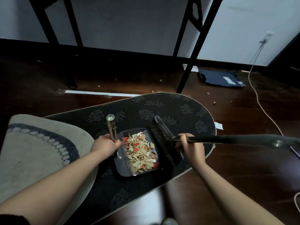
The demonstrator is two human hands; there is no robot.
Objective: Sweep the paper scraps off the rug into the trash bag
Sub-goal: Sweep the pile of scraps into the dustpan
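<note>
— Where are the beige and red paper scraps [140,152]?

— Heaped in the grey plastic dustpan [121,166] on the dark oval flowered rug [175,108].

— And each grip?

— Left hand [105,144] clenched round the dustpan's metal handle [112,129]; right hand [189,147] grasping the black broom [164,142], whose stick runs off frame right.

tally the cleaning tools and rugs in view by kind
brooms: 1, broom held by the right hand
dustpans: 1, dustpan held by the left hand
rugs: 2, dark rug, beige rug
total: 4
</note>
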